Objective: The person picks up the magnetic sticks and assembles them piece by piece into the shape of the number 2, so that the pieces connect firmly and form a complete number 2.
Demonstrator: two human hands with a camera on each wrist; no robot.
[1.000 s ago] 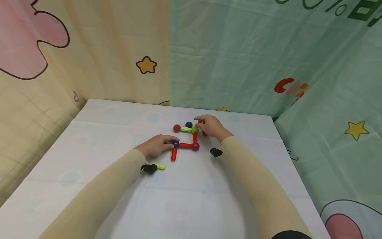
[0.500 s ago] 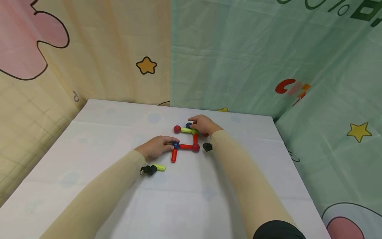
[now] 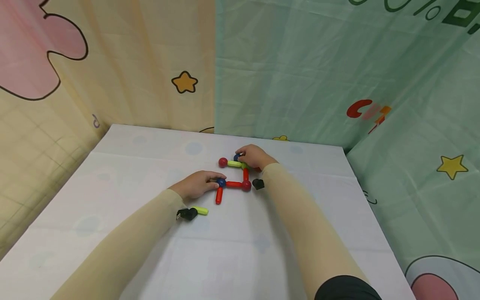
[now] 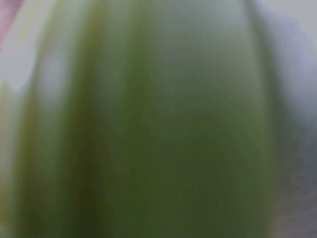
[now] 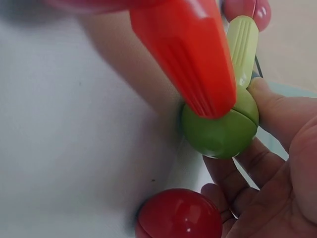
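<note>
Red and yellow-green rods joined by balls form an angular shape on the table. My left hand (image 3: 196, 184) pinches the blue ball (image 3: 221, 182) at its near left corner. From that ball, one red rod (image 3: 219, 196) points toward me and another red rod (image 3: 234, 184) runs right to a red ball (image 3: 246, 186). A further red rod (image 5: 188, 59) leads to the green ball (image 5: 220, 126), which a yellow-green rod (image 5: 243, 49) links to another red ball (image 3: 223, 162). Behind that rod my right hand (image 3: 255, 156) pinches a second blue ball (image 3: 236, 157), mostly hidden by the fingers.
A loose red ball (image 5: 179, 215) lies under my right hand. Near my left wrist is a yellow-green rod (image 3: 200, 211), partly behind the black wrist camera (image 3: 187, 213). Blurred green fills the left wrist view. Printed curtains (image 3: 285, 75) stand behind the white table (image 3: 157, 250).
My right hand has moved left from beside the green ball to the blue ball behind it, and its fingers have come together there. The left hand stays on its ball.
</note>
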